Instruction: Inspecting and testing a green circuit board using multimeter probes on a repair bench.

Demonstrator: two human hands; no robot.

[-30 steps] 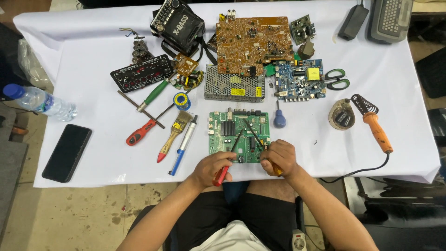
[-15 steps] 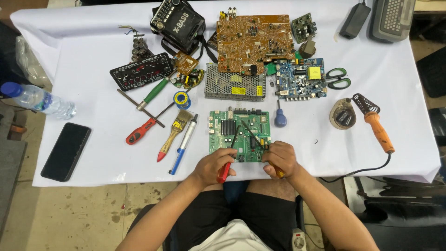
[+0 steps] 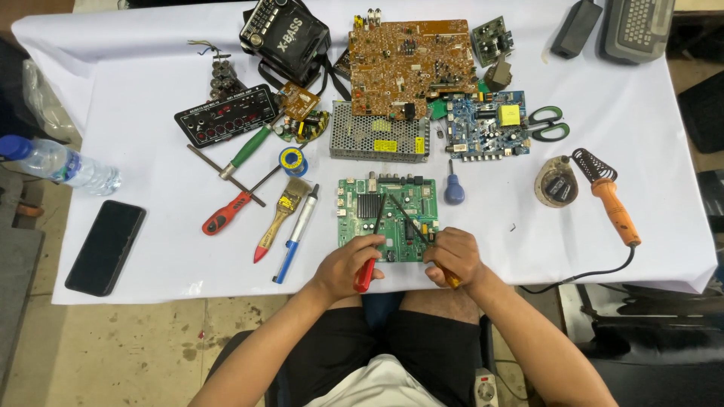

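A green circuit board [image 3: 396,207] lies on the white table near its front edge. My left hand [image 3: 345,264] grips a red-handled screwdriver [image 3: 365,273] whose shaft slants up onto the board. My right hand [image 3: 452,255] holds an orange-handled tool [image 3: 451,279]; its thin dark shaft reaches up and left across the board. Both tool tips meet near the board's black heat sink [image 3: 369,205].
Left of the board lie a blue pen [image 3: 296,234], a brush [image 3: 276,220], a red screwdriver [image 3: 225,215] and a green one [image 3: 247,148]. A soldering iron [image 3: 612,207], its stand [image 3: 556,183], scissors [image 3: 549,125], more boards [image 3: 411,64], a radio [image 3: 284,34], a phone [image 3: 105,246] and a bottle [image 3: 56,162] surround them.
Both hands stay on the green board; the two tool shafts have shifted slightly over it. The camera view has drifted a little.
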